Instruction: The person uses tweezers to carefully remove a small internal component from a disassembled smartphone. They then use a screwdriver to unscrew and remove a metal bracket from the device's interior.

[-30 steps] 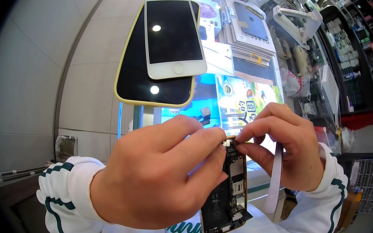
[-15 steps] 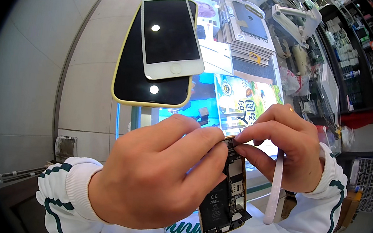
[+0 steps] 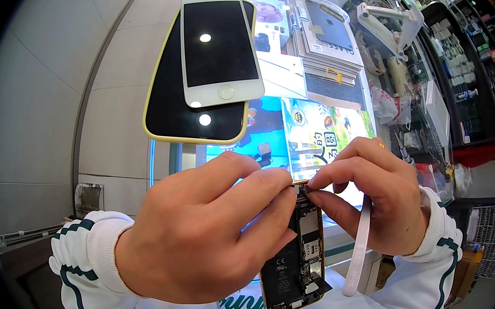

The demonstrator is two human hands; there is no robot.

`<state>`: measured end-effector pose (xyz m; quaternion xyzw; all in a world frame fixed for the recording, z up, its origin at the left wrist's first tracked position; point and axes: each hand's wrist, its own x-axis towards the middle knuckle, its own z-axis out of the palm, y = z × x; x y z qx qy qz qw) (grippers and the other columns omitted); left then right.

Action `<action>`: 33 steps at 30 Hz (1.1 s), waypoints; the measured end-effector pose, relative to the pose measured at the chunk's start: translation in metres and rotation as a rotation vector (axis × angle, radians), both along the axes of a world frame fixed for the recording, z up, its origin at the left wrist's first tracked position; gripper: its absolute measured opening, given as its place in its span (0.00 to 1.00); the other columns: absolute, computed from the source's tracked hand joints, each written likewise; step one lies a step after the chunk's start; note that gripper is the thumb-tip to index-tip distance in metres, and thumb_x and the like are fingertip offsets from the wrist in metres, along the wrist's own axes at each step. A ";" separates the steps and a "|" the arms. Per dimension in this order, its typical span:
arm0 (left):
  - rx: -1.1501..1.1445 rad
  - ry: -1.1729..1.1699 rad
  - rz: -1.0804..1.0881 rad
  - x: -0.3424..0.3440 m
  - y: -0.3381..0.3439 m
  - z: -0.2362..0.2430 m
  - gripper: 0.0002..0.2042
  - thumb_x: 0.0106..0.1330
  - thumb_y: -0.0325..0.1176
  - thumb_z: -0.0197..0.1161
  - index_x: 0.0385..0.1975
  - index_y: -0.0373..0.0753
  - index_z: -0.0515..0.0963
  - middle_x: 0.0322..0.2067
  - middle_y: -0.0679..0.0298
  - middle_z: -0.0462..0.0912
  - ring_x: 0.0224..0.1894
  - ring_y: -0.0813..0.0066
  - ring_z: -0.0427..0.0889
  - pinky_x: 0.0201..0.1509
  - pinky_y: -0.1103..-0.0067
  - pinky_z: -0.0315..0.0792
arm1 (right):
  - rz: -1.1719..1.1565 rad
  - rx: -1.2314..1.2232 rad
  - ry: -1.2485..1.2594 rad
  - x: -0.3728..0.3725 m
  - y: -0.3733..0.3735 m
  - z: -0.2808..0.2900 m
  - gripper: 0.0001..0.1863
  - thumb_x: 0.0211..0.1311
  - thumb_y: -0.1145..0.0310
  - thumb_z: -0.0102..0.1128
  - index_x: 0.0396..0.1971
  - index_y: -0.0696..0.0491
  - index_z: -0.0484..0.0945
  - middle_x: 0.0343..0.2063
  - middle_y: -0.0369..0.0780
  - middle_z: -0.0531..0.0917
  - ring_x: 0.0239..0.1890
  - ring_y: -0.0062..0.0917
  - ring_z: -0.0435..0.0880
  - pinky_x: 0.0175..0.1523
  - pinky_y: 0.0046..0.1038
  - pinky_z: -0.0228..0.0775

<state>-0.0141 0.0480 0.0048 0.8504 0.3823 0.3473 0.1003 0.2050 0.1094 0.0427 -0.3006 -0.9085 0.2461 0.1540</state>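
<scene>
My left hand [image 3: 203,228] grips an opened phone body [image 3: 300,253] with a gold rim, its battery and circuit boards exposed. Thumb and forefinger of my right hand [image 3: 369,197] pinch at the top edge of that body. A white flat pry tool [image 3: 359,248] hangs down from my right palm. On the glass counter beyond lie a white phone screen panel [image 3: 219,46] stacked on a black phone in a yellow case [image 3: 179,111]. A small loose part [image 3: 265,150] lies just past my left fingers.
Boxed screen protectors [image 3: 325,42] are stacked at the back of the glass counter [image 3: 262,126]. A white stand arm [image 3: 394,25] and shelves of small goods [image 3: 467,69] fill the right. A tiled floor [image 3: 53,104] lies to the left.
The view has shifted slightly, with the stacked phones now a little further left. My right fingers stay pinched at the phone body's top edge; the white tool hangs a bit more upright.
</scene>
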 end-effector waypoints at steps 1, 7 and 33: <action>0.002 0.003 -0.001 0.000 0.000 0.000 0.20 0.41 0.31 0.73 0.37 0.31 0.81 0.39 0.56 0.80 0.34 0.61 0.79 0.34 0.72 0.76 | 0.001 0.005 0.005 0.000 0.000 -0.001 0.13 0.47 0.77 0.74 0.34 0.53 0.82 0.29 0.38 0.79 0.30 0.25 0.78 0.30 0.24 0.66; 0.040 0.029 -0.001 0.001 0.000 -0.001 0.21 0.41 0.32 0.73 0.37 0.31 0.81 0.38 0.56 0.81 0.34 0.62 0.79 0.34 0.73 0.77 | 0.013 0.039 0.011 0.002 0.000 -0.002 0.13 0.46 0.77 0.74 0.34 0.53 0.82 0.28 0.39 0.79 0.30 0.26 0.79 0.31 0.25 0.67; 0.100 0.136 0.005 0.002 -0.002 -0.002 0.21 0.39 0.28 0.74 0.38 0.33 0.82 0.39 0.56 0.80 0.34 0.63 0.79 0.33 0.73 0.76 | -0.002 0.194 0.299 0.011 0.013 0.006 0.40 0.66 0.32 0.34 0.41 0.57 0.78 0.37 0.44 0.76 0.34 0.25 0.76 0.43 0.25 0.67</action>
